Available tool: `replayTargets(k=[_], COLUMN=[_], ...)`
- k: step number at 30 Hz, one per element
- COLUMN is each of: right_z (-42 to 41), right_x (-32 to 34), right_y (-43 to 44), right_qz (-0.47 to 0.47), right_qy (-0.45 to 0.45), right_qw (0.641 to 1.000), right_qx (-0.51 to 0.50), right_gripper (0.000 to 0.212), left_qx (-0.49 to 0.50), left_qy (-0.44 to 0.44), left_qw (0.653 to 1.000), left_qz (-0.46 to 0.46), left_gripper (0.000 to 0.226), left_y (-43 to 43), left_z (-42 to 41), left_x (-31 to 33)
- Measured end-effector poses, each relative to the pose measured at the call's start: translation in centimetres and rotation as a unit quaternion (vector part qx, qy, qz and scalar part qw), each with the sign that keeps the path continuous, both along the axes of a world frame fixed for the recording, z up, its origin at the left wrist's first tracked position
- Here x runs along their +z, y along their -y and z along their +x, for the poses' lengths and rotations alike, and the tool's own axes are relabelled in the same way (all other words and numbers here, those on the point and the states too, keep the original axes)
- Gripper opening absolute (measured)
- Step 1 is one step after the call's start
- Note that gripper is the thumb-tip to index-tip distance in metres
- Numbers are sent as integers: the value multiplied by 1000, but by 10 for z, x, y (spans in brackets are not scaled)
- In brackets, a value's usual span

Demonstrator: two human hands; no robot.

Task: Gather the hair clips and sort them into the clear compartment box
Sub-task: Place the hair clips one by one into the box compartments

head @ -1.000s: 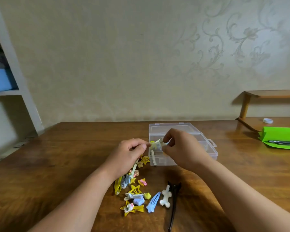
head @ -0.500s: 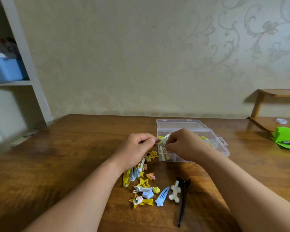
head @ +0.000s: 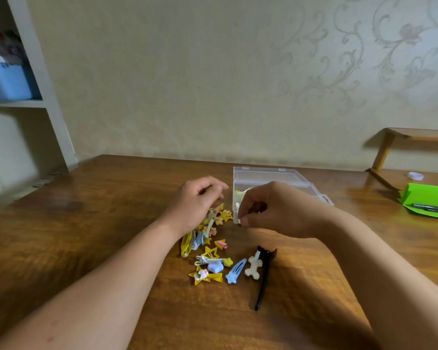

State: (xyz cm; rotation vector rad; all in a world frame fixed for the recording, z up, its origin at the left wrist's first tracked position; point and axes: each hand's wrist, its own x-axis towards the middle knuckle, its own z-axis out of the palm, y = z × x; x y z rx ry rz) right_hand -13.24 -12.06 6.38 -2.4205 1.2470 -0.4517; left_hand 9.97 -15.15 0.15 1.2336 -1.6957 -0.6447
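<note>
The clear compartment box [head: 316,197] stands open on the wooden table [head: 86,223], its lid [head: 263,173] lying flat behind it, with yellow and cream clips in its left front compartment. My right hand [head: 273,210] is at the box's front left corner, fingers pinched on a cream hair clip [head: 237,207]. My left hand [head: 197,202] hovers with loosely curled fingers over the pile of hair clips [head: 210,256], holding nothing I can see. A blue snap clip [head: 235,271], a white bone-shaped clip [head: 253,268] and a long black clip [head: 262,281] lie nearest me.
A green pouch [head: 427,198] with a pen [head: 431,208] on it and a white cap [head: 415,176] lie at the right, beside a wooden rack [head: 384,152]. At the left, a white shelf holds a blue bin [head: 5,82].
Both hands held the cream clip together over the box. My left hand has let go and drawn back left over the pile; my right hand has lowered to the box's front corner.
</note>
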Motion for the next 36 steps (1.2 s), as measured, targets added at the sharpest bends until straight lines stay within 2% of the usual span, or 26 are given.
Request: replayTargets(k=[2, 6, 11, 15, 19, 21, 23, 25, 26, 28, 30, 36], right_z=[-1, 4, 21, 24, 17, 9, -1, -11, -15, -18, -13, 18], right_x=[6, 13, 5, 1, 5, 10, 12, 10, 7, 3, -1, -2], right_y=[-6, -19, -28, -27, -23, -18, -9, 3, 10, 22, 30, 43], right_qz=[42, 106, 116, 107, 112, 105, 76, 34, 16, 8, 30, 85], right_qy=[-53, -103, -185, -189, -146, -56, 81, 195, 221, 229, 199, 95], right_qw=[997, 985, 969, 969, 975, 986, 991, 980, 973, 960, 959, 966], right_qx=[38, 90, 116, 120, 126, 119, 79, -14, -71, -158, -199, -224], right_gripper=[8, 16, 27, 20, 15, 15, 12, 9, 9, 9, 8, 8], left_qx=[4, 11, 17, 16, 8, -2, -16, -25, -29, -41, -38, -23], left_qy=[-3, -7, -7, -1, -7, -19, -19, -15, -4, 26, 36, 44], left_qw=[1000, 1000, 1000, 1000, 1000, 1000, 1000, 999, 999, 998, 998, 998], left_qz=[1, 4, 10, 16, 16, 17, 16, 28, 33, 34, 33, 25], left_gripper=[26, 25, 25, 25, 22, 24, 20, 18, 20, 23, 23, 24], left_y=[0, -2, -2, -1, 1, 1, 1, 1, 0, -2, -2, -1], left_z=[0, 0, 0, 0, -1, 0, -2, -6, -7, -10, -10, -8], left_x=[0, -1, -2, -2, -2, -2, -2, -2, -1, -1, 0, 1])
